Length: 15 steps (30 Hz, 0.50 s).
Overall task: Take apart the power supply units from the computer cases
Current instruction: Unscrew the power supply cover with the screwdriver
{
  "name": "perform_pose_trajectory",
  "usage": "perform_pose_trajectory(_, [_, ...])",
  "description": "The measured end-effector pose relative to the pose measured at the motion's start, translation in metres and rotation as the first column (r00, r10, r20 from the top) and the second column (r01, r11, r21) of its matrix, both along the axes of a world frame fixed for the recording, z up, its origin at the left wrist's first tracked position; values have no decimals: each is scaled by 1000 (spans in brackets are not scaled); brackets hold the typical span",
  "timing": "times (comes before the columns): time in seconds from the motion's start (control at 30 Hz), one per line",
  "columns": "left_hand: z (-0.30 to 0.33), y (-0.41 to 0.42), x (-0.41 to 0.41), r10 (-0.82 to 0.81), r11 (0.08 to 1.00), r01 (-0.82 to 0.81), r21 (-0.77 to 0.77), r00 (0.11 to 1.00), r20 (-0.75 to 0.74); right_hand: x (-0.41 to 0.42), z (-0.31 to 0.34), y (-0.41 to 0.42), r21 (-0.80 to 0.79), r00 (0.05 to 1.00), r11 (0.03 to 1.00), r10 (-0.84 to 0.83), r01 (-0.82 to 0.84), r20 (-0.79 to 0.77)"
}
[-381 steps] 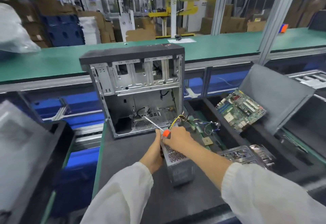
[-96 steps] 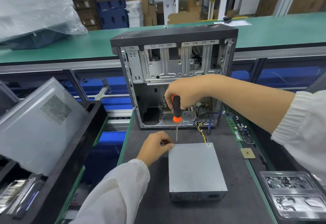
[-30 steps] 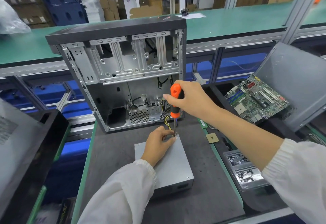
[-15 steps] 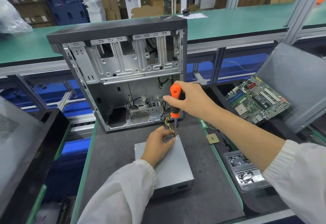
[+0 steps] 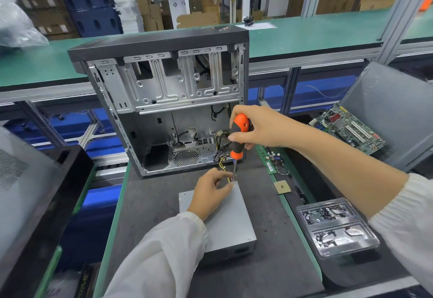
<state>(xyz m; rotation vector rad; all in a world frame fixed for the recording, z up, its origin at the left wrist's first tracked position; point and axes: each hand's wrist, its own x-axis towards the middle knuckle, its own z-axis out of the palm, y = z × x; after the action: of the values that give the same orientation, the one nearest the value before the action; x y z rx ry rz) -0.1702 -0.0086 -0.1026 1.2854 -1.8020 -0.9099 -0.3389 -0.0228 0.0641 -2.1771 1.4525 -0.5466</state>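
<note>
The right hand (image 5: 259,129) grips the screwdriver (image 5: 237,140); the left hand (image 5: 210,192) pinches its shaft, resting on the power supply unit (image 5: 230,222): rigid, likely heavy, best held by its sides.

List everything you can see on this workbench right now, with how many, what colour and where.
power supply unit: one, grey, flat on the dark mat, front centre.
computer case: one, black top, silver frame, open, upright behind the unit.
screwdriver: one, orange and black, upright, tip at the unit's far right corner.
cables: bundle, yellow and black, between case and unit.
motherboard: one, green, leaning on a grey panel, right.
processor chip: one, gold, right of the unit.
plastic tray: one, clear, holding small parts, front right.
left hand: resting on the unit, fingers by the screwdriver shaft.
right hand: gripping the screwdriver handle.
</note>
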Motion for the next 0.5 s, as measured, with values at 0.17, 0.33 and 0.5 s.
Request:
perform_pose_trajectory(0.17, [-1,-5,-4,47,999,-46,8,994,-100,-3,-8,-4,-13,995,996,-91,91,37])
perform_pose_trajectory(0.33, [-4,-6,-5,55,998,-51,32,990,-130,-3,-12,-8,-18,993,995,-92,94,72])
perform_pose_trajectory(0.5, [-4,-6,-5,46,998,-42,36,989,-140,1,-12,-7,-22,996,996,-80,81,50])
